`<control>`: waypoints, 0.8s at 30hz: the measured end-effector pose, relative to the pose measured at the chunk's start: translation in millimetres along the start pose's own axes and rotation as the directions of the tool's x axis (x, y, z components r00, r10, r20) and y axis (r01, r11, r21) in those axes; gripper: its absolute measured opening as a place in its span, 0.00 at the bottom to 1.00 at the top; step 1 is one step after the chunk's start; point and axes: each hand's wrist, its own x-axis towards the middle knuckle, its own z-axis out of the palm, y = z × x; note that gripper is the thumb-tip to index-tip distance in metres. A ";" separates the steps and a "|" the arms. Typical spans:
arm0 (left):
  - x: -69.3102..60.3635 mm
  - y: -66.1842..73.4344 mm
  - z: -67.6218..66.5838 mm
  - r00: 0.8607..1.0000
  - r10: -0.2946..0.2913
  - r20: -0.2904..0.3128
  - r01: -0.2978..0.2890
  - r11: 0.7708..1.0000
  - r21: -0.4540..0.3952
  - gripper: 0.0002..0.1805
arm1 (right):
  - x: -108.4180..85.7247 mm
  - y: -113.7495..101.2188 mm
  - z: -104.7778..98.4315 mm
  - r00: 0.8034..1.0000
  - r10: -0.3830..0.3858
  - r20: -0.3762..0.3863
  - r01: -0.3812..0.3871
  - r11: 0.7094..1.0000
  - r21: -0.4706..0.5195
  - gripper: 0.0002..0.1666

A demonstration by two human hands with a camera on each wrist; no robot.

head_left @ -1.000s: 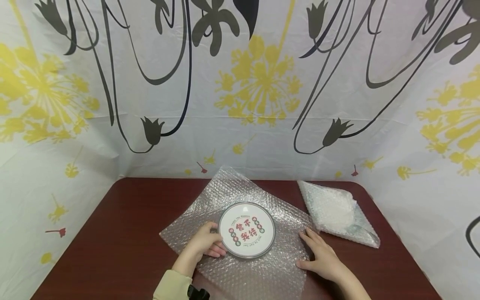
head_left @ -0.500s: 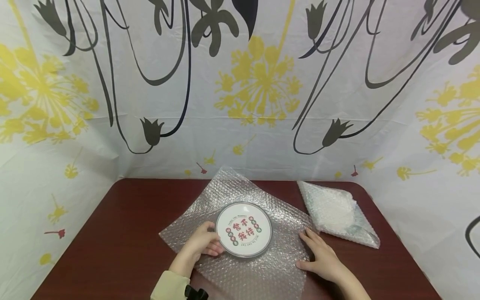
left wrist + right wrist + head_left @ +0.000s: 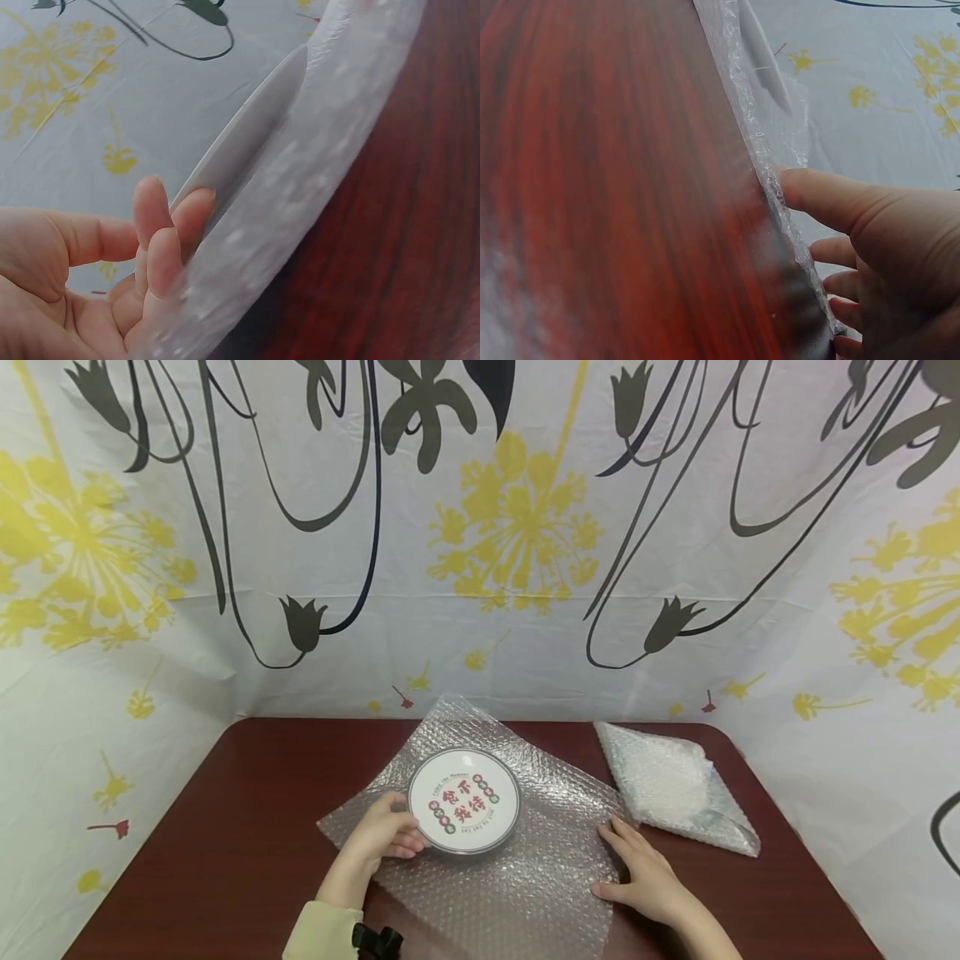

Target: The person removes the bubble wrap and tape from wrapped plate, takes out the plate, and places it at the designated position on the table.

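A round white plate with a dark rim and red and green printing sits over a sheet of bubble wrap in the head view. My left hand grips its left edge, the thumb side on the rim and the other fingers lower. From the left wrist, the plate appears edge-on and tilted, with fingertips at its underside. My right hand rests on the wrap's right edge, fingers spread. In the right wrist view its thumb touches the edge of the wrap.
A flat parcel in bubble wrap lies at the back right of the dark red table, close to the right hand. Behind and at both sides hangs a white cloth with flower prints.
The plate has slid leftward and slightly back over the wrap, with the left hand moving along with it. My right hand and the wrapped parcel have stayed where they were.
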 end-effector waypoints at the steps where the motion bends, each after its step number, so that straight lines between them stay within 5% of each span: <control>1: -0.2 0.9 -2.3 1.000 -0.002 -0.005 0.002 1.000 -0.003 0.31 | -0.1 0.0 0.0 1.000 -0.001 -0.002 0.001 1.000 -0.001 0.55; 24: -7.5 13.2 -43.6 0.994 -0.010 -0.109 0.000 0.996 -0.092 0.27 | 0.4 0.8 0.7 1.000 -0.012 -0.006 0.012 1.000 -0.012 0.55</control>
